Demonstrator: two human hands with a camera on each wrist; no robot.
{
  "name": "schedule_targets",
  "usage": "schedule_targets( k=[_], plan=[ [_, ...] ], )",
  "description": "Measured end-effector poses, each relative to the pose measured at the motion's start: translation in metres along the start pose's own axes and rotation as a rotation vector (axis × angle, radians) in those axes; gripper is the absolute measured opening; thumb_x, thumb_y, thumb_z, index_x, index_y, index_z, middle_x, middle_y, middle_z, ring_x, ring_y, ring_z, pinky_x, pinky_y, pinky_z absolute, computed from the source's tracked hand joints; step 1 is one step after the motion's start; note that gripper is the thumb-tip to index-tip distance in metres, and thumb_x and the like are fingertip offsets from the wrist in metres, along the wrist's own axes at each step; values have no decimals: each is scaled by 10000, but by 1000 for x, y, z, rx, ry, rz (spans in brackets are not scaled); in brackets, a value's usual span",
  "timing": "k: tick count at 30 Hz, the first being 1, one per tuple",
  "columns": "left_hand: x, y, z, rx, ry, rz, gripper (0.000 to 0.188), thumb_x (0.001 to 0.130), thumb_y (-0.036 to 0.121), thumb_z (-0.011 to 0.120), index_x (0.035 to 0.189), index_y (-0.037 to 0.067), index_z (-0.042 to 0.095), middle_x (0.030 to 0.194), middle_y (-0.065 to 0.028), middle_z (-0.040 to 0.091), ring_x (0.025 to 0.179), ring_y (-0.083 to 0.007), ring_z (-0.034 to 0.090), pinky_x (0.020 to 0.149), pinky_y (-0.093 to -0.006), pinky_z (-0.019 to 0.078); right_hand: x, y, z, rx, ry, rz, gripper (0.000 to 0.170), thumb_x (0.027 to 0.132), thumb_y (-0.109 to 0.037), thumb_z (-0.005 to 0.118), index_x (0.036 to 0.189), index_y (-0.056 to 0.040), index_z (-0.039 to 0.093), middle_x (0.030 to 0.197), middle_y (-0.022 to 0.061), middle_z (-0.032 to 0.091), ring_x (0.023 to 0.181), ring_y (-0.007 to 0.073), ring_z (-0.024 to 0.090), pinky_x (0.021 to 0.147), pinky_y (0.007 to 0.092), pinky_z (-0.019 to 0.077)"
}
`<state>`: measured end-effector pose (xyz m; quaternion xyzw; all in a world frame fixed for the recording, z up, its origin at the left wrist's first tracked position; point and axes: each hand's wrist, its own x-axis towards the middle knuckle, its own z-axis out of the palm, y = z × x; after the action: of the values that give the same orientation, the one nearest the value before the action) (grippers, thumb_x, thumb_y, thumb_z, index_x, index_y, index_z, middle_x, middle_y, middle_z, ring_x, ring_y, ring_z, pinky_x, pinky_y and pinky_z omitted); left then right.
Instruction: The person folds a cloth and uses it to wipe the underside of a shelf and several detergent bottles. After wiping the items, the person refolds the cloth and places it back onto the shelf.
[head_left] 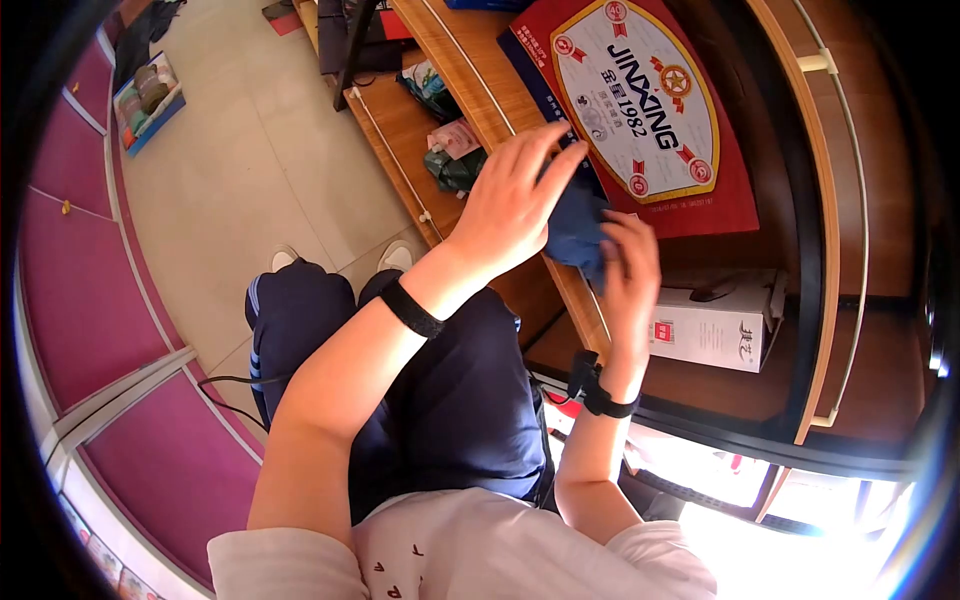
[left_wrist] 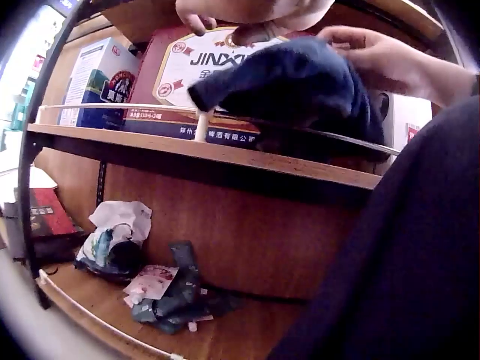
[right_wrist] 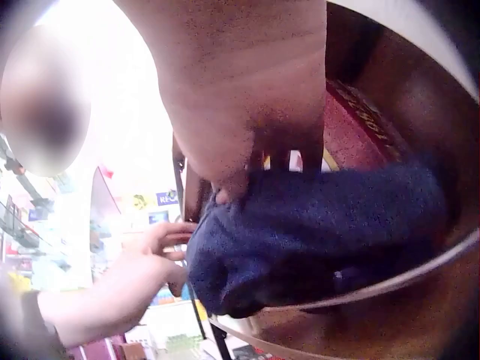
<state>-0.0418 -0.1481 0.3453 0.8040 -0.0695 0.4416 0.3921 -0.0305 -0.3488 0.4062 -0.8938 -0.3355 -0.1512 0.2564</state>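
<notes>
A dark blue cloth (head_left: 577, 228) bunches over the upper shelf's front rail; in the left wrist view the same cloth (left_wrist: 300, 82) arches in front of the beer carton. My right hand (head_left: 630, 265), blurred in the head view, pinches it from the right side. In the right wrist view its thumb (right_wrist: 229, 187) lies against the cloth's upper edge. My left hand (head_left: 505, 205) hovers at the cloth's far end, fingers extended and loosely bent, nothing between them. In the right wrist view the left hand's fingertips (right_wrist: 184, 236) come right up to the cloth.
A red JINXING carton (head_left: 650, 110) fills the upper shelf behind the cloth, beside a white box (head_left: 710, 325). A thin white rail runs along the shelf edge (left_wrist: 247, 154). Bagged items (left_wrist: 116, 244) and crumpled dark packaging (left_wrist: 169, 304) lie on the lower shelf. Purple cabinets (head_left: 90, 290) stand left.
</notes>
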Motion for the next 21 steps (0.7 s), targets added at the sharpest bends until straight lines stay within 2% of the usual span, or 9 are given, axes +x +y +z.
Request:
schedule_targets(
  k=[3,6,9,11,14,15,17,19,21],
  plan=[
    [-10,-11,8,30,-262,219,541,706,-29,723,1236,8,617,1347,-172,559,1298,-360,522,1089,-453,444,-24,17,31,67,-117,111,170,953,7,627,1122,5,650,1295,192,623,1231,373,587,1062,415,448],
    [-28,-12,17,53,-446,209,515,720,8,731,1221,17,611,1335,-176,560,1292,-354,526,1091,-442,444,-43,27,42,122,-133,218,187,975,-46,636,1158,-6,632,1317,205,617,1280,374,566,1093,419,423],
    [-29,-3,18,78,-402,194,494,737,33,724,1213,15,594,1256,-174,563,1204,-340,553,1016,-424,467,-51,25,33,98,-87,222,179,975,-46,639,1147,0,629,1288,199,620,1246,360,584,1074,401,435],
    [-29,3,18,79,-339,188,467,741,37,721,1189,13,589,1216,-170,561,1152,-333,566,975,-420,478,-57,24,23,178,-169,466,232,974,-73,663,1191,-12,607,1259,196,619,1207,341,600,1052,385,446],
    [-36,7,25,16,-346,218,319,789,78,718,1083,26,605,1085,-123,575,1037,-288,580,883,-391,482,-73,30,19,159,-73,486,292,972,-114,689,1223,-20,573,1202,190,625,1149,311,620,1032,367,456],
    [-43,7,29,-9,-441,259,254,815,108,721,1034,36,613,1031,-98,578,999,-266,581,859,-376,480,-76,32,20,181,-44,468,408,979,-132,688,1340,-18,535,1262,197,635,1184,299,626,1039,370,460],
    [-57,6,37,-6,-575,324,176,887,208,720,943,58,647,939,-38,600,954,-215,592,826,-340,476,-82,33,18,134,-59,429,448,1006,-164,657,1403,-20,508,1329,206,619,1235,312,609,1059,376,453],
    [-57,5,32,-55,-601,306,194,891,227,721,949,55,654,962,-45,603,967,-215,591,828,-341,473,-78,24,18,88,-72,384,490,1033,-197,625,1467,-22,480,1397,215,602,1285,326,592,1078,382,446],
    [-55,5,27,-106,-625,290,213,896,246,722,955,51,660,985,-53,607,981,-215,590,831,-341,470,-71,23,21,22,-202,479,537,1046,-281,605,1504,-30,479,1461,242,568,1359,372,550,1108,415,431]
  ],
)
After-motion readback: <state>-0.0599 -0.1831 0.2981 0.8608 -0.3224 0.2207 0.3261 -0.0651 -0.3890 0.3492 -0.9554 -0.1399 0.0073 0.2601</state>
